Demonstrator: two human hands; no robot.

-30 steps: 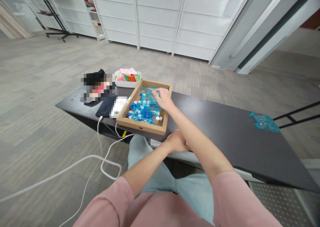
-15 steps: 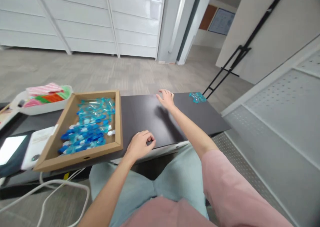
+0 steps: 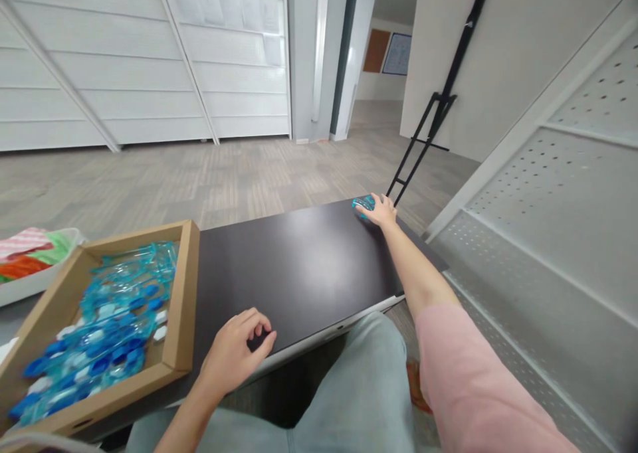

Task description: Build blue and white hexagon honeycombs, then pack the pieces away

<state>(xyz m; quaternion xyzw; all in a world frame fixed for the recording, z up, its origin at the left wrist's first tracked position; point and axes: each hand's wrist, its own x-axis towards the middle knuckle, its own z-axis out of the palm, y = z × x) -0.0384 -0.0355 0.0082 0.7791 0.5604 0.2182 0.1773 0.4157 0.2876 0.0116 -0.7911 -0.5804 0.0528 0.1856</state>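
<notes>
At the far right corner of the dark tabletop (image 3: 299,260), my right hand (image 3: 383,211) reaches over a small cluster of clear blue plastic pieces (image 3: 363,204). Its thumb and fingers are spread about the cluster, and the palm hides part of it. Whether the fingertips press on the pieces I cannot tell. Close to the table's front edge rests my left hand (image 3: 234,350), loosely curled with a gap between thumb and forefinger and nothing in it. To its left is a cardboard tray (image 3: 182,307) holding many clear blue, dark blue and white plastic pieces (image 3: 107,327).
A white bin (image 3: 30,283) with colourful cloths (image 3: 30,250) stands left of the cardboard tray. Beyond the table's right end are a black metal stand (image 3: 423,134) and a grey perforated panel (image 3: 538,207). White cabinets (image 3: 134,54) line the far side of the floor.
My right hand has moved right, from above the middle of the table to the cluster at the far corner. The view has turned right; my left hand stays near the front edge.
</notes>
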